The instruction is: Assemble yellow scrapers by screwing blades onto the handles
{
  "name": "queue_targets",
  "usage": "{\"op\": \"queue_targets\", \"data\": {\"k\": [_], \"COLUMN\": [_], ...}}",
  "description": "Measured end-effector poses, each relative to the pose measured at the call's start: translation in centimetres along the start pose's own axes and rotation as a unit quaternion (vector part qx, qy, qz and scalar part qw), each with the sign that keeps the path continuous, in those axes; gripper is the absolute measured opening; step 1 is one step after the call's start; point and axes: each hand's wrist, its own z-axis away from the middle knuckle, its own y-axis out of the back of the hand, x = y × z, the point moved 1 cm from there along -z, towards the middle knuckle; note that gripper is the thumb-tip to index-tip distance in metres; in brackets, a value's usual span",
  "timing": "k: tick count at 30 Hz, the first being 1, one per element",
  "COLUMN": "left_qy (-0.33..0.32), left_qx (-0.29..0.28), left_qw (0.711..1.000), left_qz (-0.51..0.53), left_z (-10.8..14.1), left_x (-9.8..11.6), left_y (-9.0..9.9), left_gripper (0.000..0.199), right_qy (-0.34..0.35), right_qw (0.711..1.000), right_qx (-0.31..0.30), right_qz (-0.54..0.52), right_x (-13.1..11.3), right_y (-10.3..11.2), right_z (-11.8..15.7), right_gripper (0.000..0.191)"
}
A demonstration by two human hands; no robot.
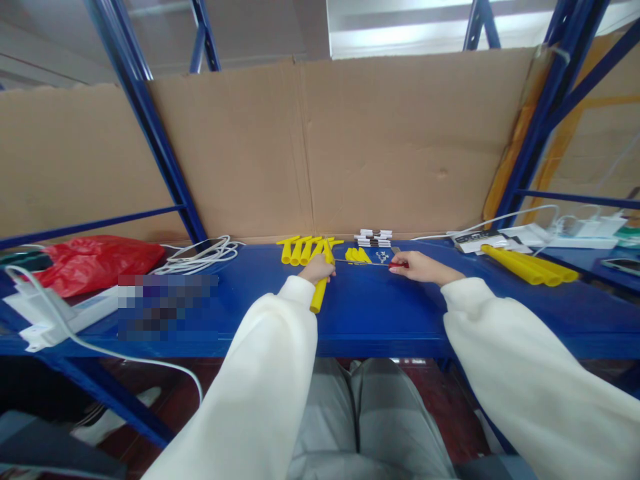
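Note:
My left hand (316, 268) is closed around a yellow plastic tube (317, 300), which points toward me over the blue tabletop. In my right hand (423, 267) is a screwdriver (398, 265) with a red handle. Its thin shaft runs left to the upper part of the yellow tube; whether the tip touches a screw is too small to tell. Just beyond my left hand lies a row of similar yellow tubes (296, 253) with crosspieces at their far ends. Between my hands are small flat yellow pieces (357, 255) and tiny white parts (383, 257).
Dark-and-white rods (373, 238) are stacked by the cardboard wall (380, 147). More yellow tubes (533, 268) lie at the right. To the left are a red plastic bag (100, 261), a coiled white cable (213, 257) and a white power strip (93, 310). Blue shelf posts (150, 140) rise behind.

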Motion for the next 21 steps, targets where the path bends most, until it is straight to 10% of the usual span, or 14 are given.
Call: {"op": "queue_targets", "data": {"k": [21], "left_qy": [0.004], "left_qx": [0.001], "left_qw": [1.0], "left_qz": [0.002], "left_z": [0.32], "left_x": [0.19], "left_y": [0.04], "left_gripper": [0.028], "right_qy": [-0.03], "right_qw": [0.999], "right_qx": [0.03], "right_qz": [-0.002], "right_x": [0.3], "right_y": [-0.39], "right_z": [0.01], "right_gripper": [0.02]}}
